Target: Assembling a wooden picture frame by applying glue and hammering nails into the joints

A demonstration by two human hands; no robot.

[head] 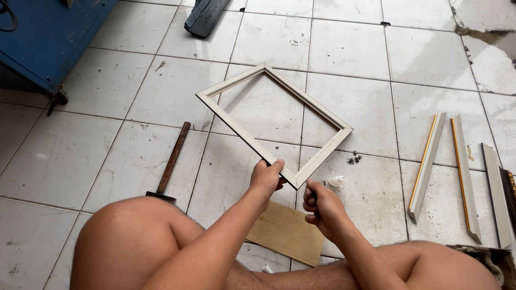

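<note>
While left hand [266, 180] pinches frame [273, 122] near its lowest corner, right hand [321, 207] curls half-closed just beside corner; hammer [169, 165] left of frame, on floor [107, 150].

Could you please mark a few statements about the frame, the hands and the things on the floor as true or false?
1. The left hand holds the frame near its lowest corner. True.
2. The frame lies flat on the tiles. False: it is held up above the floor.
3. A hammer lies left of the frame. True.
4. The loose moulding strips lie by the blue cabinet. False: they lie on the right, far from the cabinet.
5. A wooden board lies under the hands. True.
</note>
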